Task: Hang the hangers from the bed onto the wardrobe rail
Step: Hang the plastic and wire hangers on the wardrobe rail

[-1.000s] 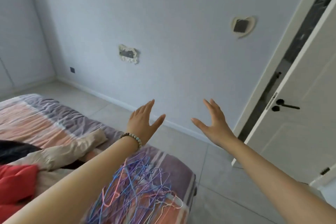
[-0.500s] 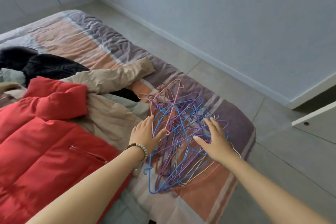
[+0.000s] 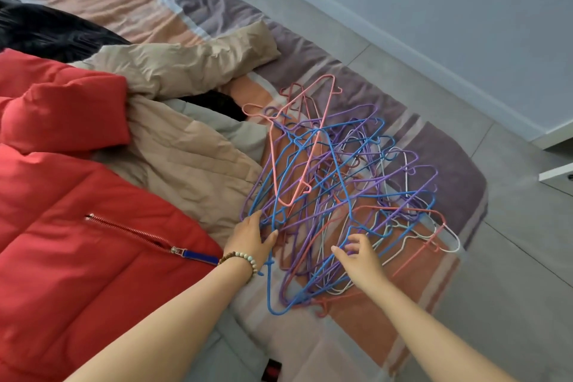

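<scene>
- On the bed (image 3: 459, 158) corner lie the hangers (image 3: 335, 183), a tangled wire pile.
- Left hand (image 3: 251, 236) touches the pile's near-left edge, fingers straight, thumb spread.
- Right hand (image 3: 359, 260) reaches into the pile, fingers curled among wires; whether it grips, I cannot tell.
- Red jacket (image 3: 77, 195) and beige coat (image 3: 186, 149) lie left.
</scene>
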